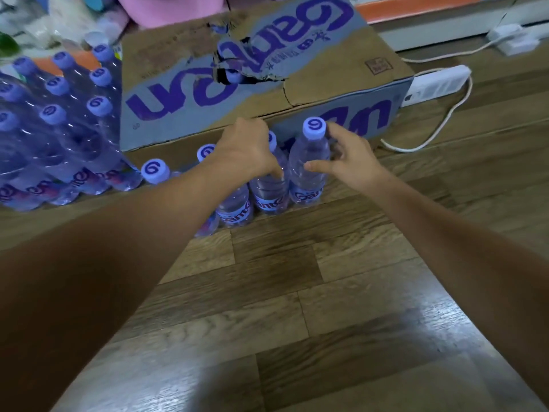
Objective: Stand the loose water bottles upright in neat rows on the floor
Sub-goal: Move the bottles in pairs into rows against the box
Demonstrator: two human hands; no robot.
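Bottles (307, 171), centre of the frame: clear, glossy plastic with smooth matt plastic caps (314, 128). Bottle pack (56, 138), left: wrapped in shiny, wrinkled plastic film. Box (261, 69), upper centre: matt brown cardboard, printed, with a torn, rough top. Floor (297, 307): wood-grain boards, smooth, semi-gloss with a light reflection. Power strip (436, 83), upper right: smooth white plastic.

Both forearms are bare from the lower frame edge to the wrists; no sleeve covers them. The left hand (246, 150) and right hand (350, 162) are bare, with short fingernails.
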